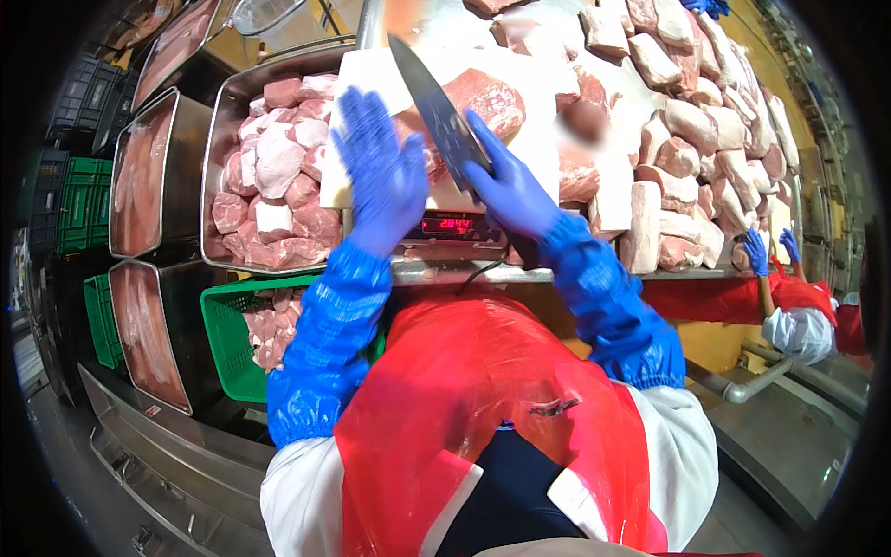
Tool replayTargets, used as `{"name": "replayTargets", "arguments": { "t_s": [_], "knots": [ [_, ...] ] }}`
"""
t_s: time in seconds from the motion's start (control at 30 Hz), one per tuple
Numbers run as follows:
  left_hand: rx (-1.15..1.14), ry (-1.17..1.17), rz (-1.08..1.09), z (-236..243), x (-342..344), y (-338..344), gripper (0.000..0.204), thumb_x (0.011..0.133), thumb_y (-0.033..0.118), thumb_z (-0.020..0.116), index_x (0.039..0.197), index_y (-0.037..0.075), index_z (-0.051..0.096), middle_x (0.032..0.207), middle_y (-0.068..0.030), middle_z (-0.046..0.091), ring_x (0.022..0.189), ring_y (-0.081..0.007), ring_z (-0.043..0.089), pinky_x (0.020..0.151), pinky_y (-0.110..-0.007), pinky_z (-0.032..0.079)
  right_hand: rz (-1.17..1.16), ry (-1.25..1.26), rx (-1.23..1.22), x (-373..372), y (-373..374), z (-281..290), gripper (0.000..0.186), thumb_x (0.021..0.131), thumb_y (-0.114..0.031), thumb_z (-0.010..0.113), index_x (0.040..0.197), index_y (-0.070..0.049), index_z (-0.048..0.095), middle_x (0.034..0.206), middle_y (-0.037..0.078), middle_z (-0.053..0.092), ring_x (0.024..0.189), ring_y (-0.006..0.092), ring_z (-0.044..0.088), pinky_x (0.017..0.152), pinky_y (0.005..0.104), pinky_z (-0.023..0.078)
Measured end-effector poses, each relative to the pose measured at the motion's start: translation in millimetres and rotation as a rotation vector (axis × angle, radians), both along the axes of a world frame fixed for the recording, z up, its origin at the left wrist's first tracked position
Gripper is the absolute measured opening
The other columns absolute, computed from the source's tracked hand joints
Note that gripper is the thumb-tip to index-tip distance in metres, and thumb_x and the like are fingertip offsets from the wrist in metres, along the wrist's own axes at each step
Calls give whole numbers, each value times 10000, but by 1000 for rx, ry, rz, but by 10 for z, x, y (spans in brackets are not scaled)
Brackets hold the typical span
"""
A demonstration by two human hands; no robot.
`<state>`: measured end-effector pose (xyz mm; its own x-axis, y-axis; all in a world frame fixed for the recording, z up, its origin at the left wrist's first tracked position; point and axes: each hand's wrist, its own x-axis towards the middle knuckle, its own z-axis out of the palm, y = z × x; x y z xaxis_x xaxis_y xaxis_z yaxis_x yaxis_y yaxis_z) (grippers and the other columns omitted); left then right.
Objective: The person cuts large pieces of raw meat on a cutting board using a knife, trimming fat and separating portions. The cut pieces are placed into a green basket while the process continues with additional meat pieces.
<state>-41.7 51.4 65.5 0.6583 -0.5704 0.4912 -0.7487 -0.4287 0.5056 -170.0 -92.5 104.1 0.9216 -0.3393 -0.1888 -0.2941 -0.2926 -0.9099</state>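
Observation:
In a blue glove, my right hand (509, 186) grips a large kitchen knife (429, 100), its broad blade slanting up and to the left. Beneath the blade, a big piece of raw pork (484, 104) lies on the white cutting board (376, 70). My left hand (380, 172), gloved the same way, is open with its fingers stretched out over the board's left part, just left of the meat. Whether its palm touches the board or the meat I cannot tell. A scale with a red lit display (450, 226) sits at the near edge of the board.
A steel tub (212, 172) of meat chunks stands left of the board. Below it is a green crate (227, 357) with meat pieces. More steel bins (176, 139) line the left. Many pork blocks (691, 121) cover the right table, where a co-worker's gloved hands (756, 251) show.

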Motion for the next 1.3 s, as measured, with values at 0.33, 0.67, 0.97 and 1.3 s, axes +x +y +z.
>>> {"name": "replayTargets", "arguments": {
  "t_s": [0.33,0.67,0.97,1.3],
  "knots": [
    [281,-179,91,-435,104,-370,655,1053,366,347,1574,-2,200,1651,-227,124,1541,-376,84,1198,-598,10,407,249,-451,-844,-248,222,809,896,-24,514,1596,-246,173,851,285,670,720,439,673,663,520,523],
    [234,260,110,-211,543,97,671,927,409,583,1443,18,406,1250,-293,548,1072,-477,604,906,-541,502,396,352,-689,-1600,-317,775,814,895,-14,517,1607,-233,190,845,186,691,648,320,672,610,451,533],
    [-88,136,-91,-439,217,171,294,835,157,649,1069,53,505,1034,-186,539,873,-446,616,769,-519,522,-96,199,-14,1188,13,111,741,903,-132,497,1581,-93,201,780,188,646,549,236,631,512,367,538],
    [-30,293,17,-545,1288,-260,317,849,228,640,1111,61,574,1102,-222,611,934,-475,644,817,-532,533,214,718,-828,-811,815,412,956,830,61,517,1605,-324,110,842,225,659,708,381,689,575,492,542]
  ]
}}
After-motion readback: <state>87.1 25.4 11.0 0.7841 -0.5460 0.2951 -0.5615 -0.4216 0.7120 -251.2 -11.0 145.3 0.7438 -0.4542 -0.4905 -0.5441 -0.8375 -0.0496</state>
